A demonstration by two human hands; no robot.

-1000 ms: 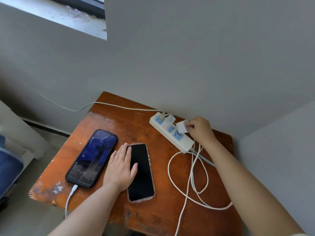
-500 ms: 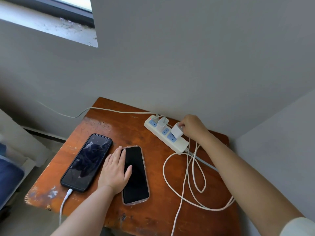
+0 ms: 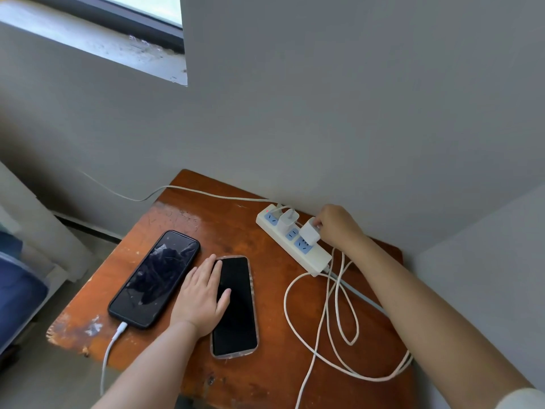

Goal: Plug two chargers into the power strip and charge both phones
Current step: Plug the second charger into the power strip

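Walls: plain grey wall stood behind the tabletop; a second grey wall met it at a corner on the right.
Window: a dark-framed window sat at upper left, daylight showing through the pane.
Sill: grey window ledge, dusty, with flaking spots near its right end.
Tabletop: reddish-brown wooden tabletop, scratched, paint worn pale at the left front edge.
Floor: grey floor at lower left.
Left edge: a blue object, partly cut off.
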